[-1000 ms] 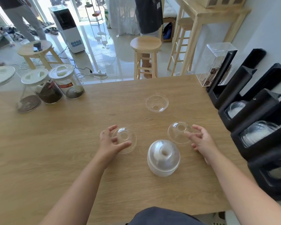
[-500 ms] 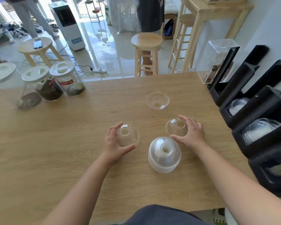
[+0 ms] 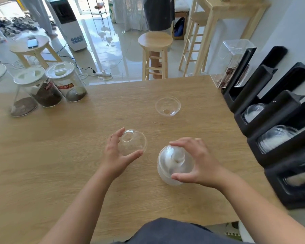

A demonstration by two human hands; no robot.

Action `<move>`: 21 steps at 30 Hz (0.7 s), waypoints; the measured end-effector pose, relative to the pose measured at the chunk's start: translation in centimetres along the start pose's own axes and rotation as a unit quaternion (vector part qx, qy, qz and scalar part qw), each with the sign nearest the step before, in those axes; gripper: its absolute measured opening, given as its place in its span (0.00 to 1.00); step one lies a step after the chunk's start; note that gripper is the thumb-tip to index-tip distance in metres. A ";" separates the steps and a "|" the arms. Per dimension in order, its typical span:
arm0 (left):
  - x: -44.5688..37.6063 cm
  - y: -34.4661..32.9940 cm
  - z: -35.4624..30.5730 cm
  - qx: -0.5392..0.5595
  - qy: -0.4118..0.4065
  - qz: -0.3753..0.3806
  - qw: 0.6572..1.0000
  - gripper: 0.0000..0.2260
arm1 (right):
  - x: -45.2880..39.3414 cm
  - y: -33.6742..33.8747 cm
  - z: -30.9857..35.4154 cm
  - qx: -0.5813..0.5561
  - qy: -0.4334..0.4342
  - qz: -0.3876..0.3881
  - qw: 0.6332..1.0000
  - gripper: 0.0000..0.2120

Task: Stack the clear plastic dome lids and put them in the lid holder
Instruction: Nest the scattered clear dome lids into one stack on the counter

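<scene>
A single clear dome lid [image 3: 134, 142] is tilted just above the wooden table [image 3: 51, 152], with my left hand [image 3: 114, 156] gripping it from the left side. A stack of dome lids [image 3: 166, 163] stands on the table to the right of it. My right hand [image 3: 200, 162] is closed around the top of that stack, pressing a dome lid onto it. Another lid [image 3: 168, 106] lies upside down farther back. The black lid holder [image 3: 278, 150] lines the right edge, with lid stacks in several slots.
Three lidded glass jars [image 3: 67, 83] with dark powder stand at the table's back left. A clear acrylic box [image 3: 235, 62] sits at the back right beside the holder. Wooden stools [image 3: 155, 41] and a person's legs are on the floor beyond the table.
My right hand carried the lid from the right of the stack onto the stack's top. My left hand closed on its lid and tipped it up off the table.
</scene>
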State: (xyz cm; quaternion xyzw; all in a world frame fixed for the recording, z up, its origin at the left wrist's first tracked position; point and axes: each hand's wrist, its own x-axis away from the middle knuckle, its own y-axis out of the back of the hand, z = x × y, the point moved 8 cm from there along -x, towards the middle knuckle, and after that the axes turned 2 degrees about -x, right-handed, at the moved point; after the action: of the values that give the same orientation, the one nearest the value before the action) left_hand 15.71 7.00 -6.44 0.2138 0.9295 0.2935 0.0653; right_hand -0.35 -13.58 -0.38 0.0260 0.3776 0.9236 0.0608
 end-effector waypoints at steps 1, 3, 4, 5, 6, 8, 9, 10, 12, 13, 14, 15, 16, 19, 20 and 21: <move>0.1 0.1 -0.5 0.012 -0.004 0.000 1.000 0.44 | 0.2 -0.3 -0.4 -0.008 -0.009 -0.003 1.000 0.38; 0.5 0.3 -1.8 0.032 -0.014 0.005 0.999 0.45 | 0.4 -0.8 -0.8 -0.022 -0.012 -0.023 0.999 0.39; 0.7 0.4 -2.5 0.040 -0.021 0.007 0.999 0.44 | 0.4 -0.9 -0.8 -0.026 -0.006 -0.032 0.999 0.39; 0.9 0.5 -3.3 0.044 -0.031 0.010 0.998 0.43 | 0.3 -1.1 -0.9 -0.028 -0.001 -0.036 0.999 0.40; 1.1 0.6 -4.2 0.047 -0.042 0.012 0.998 0.41 | 0.3 -1.3 -1.0 -0.031 0.002 -0.035 0.999 0.41; 1.5 0.6 -6.0 0.053 -0.067 0.014 0.996 0.39 | 0.3 -1.5 -1.4 -0.042 -0.001 -0.030 0.999 0.46; 1.8 0.5 -6.9 0.056 -0.079 0.017 0.995 0.39 | 0.4 -1.5 -1.6 -0.057 -0.005 -0.029 0.998 0.49; 2.1 0.2 -7.9 0.058 -0.092 0.022 0.994 0.39 | 0.6 -1.3 -1.9 -0.078 -0.004 -0.035 0.996 0.51; 3.0 -0.8 -9.6 0.060 -0.122 0.039 0.990 0.39 | 0.8 -0.4 -2.3 -0.142 0.010 -0.077 0.987 0.47; 3.5 -1.5 -10.2 0.055 -0.135 0.051 0.988 0.40 | 0.8 0.3 -2.6 -0.181 0.017 -0.107 0.977 0.42; 3.9 -2.5 -10.7 0.044 -0.144 0.065 0.986 0.40 | 0.9 1.1 -3.0 -0.220 0.019 -0.138 0.965 0.38; 4.3 -3.5 -10.9 0.028 -0.150 0.080 0.985 0.41 | 0.9 1.8 -3.5 -0.253 0.018 -0.164 0.953 0.34; 4.7 -4.5 -11.0 0.012 -0.151 0.095 0.984 0.42 | 0.9 2.4 -4.0 -0.272 0.017 -0.186 0.944 0.32; 5.4 -7.3 -10.5 -0.024 -0.156 0.134 0.978 0.42 | 0.9 3.6 -5.0 -0.283 0.011 -0.217 0.934 0.28; 5.5 -8.0 -10.3 -0.036 -0.161 0.145 0.976 0.42 | 0.8 3.7 -5.1 -0.281 0.010 -0.215 0.935 0.27; 5.6 -8.6 -10.0 -0.045 -0.166 0.151 0.973 0.42 | 0.7 3.7 -5.2 -0.276 0.009 -0.209 0.938 0.26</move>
State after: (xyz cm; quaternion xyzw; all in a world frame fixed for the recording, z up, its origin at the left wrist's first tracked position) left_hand 5.12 -2.11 -3.15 0.3946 0.8483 0.3018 0.1831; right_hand -1.90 -19.68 -1.53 -0.0793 0.1049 0.9581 0.2543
